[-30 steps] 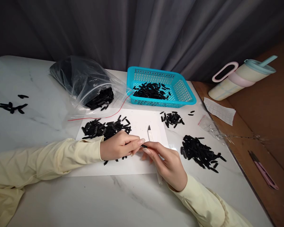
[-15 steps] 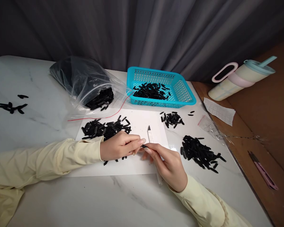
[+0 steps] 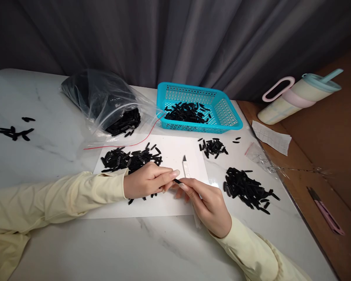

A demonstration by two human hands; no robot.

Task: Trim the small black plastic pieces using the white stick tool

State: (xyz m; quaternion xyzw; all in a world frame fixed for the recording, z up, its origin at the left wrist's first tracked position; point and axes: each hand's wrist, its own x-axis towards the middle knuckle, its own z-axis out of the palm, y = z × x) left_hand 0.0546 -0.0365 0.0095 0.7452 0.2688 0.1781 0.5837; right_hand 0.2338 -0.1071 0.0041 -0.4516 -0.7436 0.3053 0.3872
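Change: almost none since 0.5 s ago; both hands stay put, the knife tip barely shifted.
Left hand [image 3: 146,181]: fingers pinched on 1 small black piece [image 3: 178,181], over the white sheet [image 3: 152,207].
Right hand [image 3: 209,205]: closed around a white craft knife [image 3: 186,168].
Relation: piece lies between both hands' fingertips, long axis left-right, blade pointing away.

Small black strip [image 3: 177,181], flat, narrow, near frame centre over white sheet; white craft knife [image 3: 186,168] just beside, blade pointing up-frame.
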